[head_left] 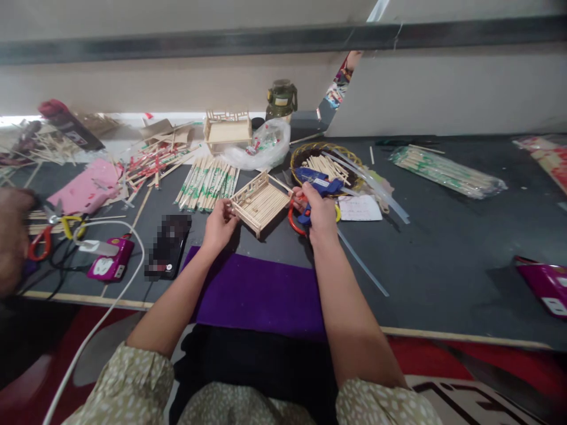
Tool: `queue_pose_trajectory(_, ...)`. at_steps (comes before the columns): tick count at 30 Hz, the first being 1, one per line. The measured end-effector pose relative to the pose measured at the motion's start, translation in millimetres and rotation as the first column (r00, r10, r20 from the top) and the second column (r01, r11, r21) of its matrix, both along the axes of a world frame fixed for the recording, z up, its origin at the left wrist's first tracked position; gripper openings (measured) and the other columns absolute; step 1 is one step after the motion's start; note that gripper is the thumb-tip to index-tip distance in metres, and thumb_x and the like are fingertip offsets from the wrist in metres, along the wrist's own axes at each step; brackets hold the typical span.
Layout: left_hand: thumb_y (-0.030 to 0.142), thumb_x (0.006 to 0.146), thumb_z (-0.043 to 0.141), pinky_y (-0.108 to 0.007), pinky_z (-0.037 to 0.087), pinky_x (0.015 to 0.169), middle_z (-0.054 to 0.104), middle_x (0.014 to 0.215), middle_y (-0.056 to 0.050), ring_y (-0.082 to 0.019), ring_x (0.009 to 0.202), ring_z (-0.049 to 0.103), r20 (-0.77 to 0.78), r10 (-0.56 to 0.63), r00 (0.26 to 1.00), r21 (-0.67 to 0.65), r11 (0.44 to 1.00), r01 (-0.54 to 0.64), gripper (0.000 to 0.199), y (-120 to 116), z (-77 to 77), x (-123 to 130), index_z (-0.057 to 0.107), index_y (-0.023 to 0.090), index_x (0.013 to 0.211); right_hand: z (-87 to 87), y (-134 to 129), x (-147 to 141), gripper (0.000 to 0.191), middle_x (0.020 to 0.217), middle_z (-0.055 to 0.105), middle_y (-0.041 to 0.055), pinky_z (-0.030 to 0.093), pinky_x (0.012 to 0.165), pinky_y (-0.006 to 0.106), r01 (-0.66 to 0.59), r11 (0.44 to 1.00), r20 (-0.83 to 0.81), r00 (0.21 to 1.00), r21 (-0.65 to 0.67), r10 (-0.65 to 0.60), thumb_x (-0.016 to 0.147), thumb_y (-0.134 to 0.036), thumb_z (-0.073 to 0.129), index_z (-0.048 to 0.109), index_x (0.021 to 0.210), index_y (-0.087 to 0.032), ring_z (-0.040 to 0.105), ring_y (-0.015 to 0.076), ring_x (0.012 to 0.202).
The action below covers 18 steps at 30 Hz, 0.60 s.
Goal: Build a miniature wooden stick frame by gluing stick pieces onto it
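Note:
My left hand (220,226) pinches the near left corner of a miniature bed (266,202) built from thin wooden sticks, with low railings, held tilted above the table. My right hand (318,213) is wrapped round the handle of a blue glue gun (325,184); its fingertips are close to the bed's right edge, and I cannot tell whether they touch it. Under the right hand, scissors show a red handle loop (294,219) and a bit of yellow. Behind lies a woven basket (358,158) of short sticks.
A purple cloth (261,292) lies at the table's front edge. Around stand wrapped chopsticks (207,183), a phone (170,245), a pink power strip (110,260), a second stick bed (228,131), a plastic bag (266,147) and glue sticks (365,262). Another person's hand (15,236) is at left.

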<state>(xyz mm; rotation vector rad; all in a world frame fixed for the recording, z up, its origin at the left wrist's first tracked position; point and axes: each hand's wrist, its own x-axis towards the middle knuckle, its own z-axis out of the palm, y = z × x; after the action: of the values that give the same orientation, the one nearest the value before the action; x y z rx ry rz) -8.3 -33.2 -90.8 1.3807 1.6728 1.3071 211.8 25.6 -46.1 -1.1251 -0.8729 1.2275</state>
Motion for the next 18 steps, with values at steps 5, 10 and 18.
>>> queue_pose_trajectory(5,0.003,0.072,0.061,-0.022,0.048,0.065,0.064,0.087,0.002,-0.01,0.068,0.059,0.06,-0.012,0.998,-0.005,1.0,0.012,0.039,1.3,1.7,-3.1,0.056,0.019,0.106,3.1,-14.4,4.7,0.046,0.082,0.074,0.0028,0.056,0.056,0.02,0.005,1.0,-0.028,1.0,-0.025,-0.006,0.064,-0.062,0.083,0.064,0.067,-0.02,0.07,0.0108,0.066)
queue_pose_trajectory(10,0.006,0.074,0.058,-0.025,0.054,0.066,0.066,0.092,-0.001,-0.013,0.073,0.066,0.21,-0.028,0.977,0.004,1.0,0.028,0.04,3.0,4.3,-4.5,0.055,0.02,0.111,5.2,-28.1,6.6,0.047,0.082,0.074,0.0033,0.056,0.055,0.021,-0.024,0.998,-0.071,0.997,-0.056,0.02,0.062,-0.061,0.085,0.064,0.067,-0.019,0.07,0.0112,0.064)
queue_pose_trajectory(18,0.01,0.073,0.06,-0.026,0.057,0.072,0.073,0.102,-0.005,-0.016,0.088,0.07,0.339,-0.12,0.933,-0.019,0.991,0.134,0.037,9.1,17.8,-1.8,0.057,0.02,0.109,15.9,-66.4,13.7,0.04,0.087,0.077,0.0063,0.059,0.067,0.029,0.12,0.992,0.094,0.988,0.05,-0.124,0.069,-0.056,0.081,0.068,0.073,-0.019,0.075,0.0192,0.082)
